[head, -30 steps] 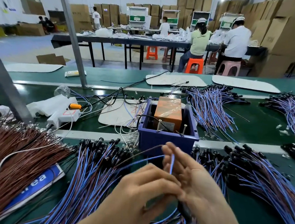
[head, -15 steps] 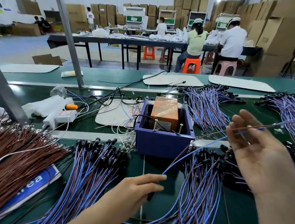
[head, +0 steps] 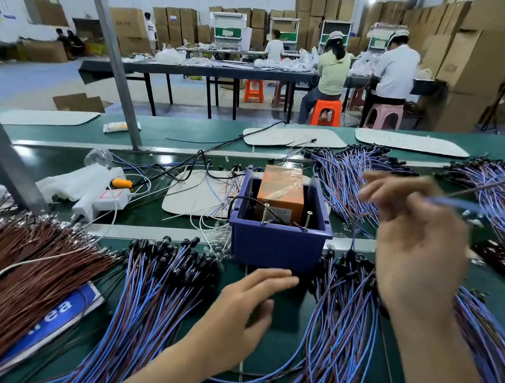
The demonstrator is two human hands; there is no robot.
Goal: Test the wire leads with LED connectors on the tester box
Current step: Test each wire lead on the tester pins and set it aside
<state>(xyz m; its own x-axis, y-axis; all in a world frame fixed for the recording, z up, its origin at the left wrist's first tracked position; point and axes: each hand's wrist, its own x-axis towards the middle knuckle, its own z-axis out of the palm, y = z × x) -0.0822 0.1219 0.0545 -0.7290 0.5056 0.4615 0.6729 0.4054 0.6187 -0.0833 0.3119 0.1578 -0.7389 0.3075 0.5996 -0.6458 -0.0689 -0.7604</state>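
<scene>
Three legible letters only, "rea", on a blue-and-white card (head: 50, 326) under brown wires (head: 25, 263). Bare green belt (head: 279, 355) before the tester box (head: 276, 248), hemmed by wire lead piles (head: 150, 298). Left hand (head: 244, 309) hovering there, fingers straight, empty. Right hand (head: 417, 245) raised beside the box, blurred, one wire lead (head: 457, 204) at its fingers; grip impossible to tell.

A worker in green (head: 333, 73) sits on an orange stool (head: 325, 110) at a dark table (head: 179, 69); cardboard boxes (head: 476, 64) behind.
</scene>
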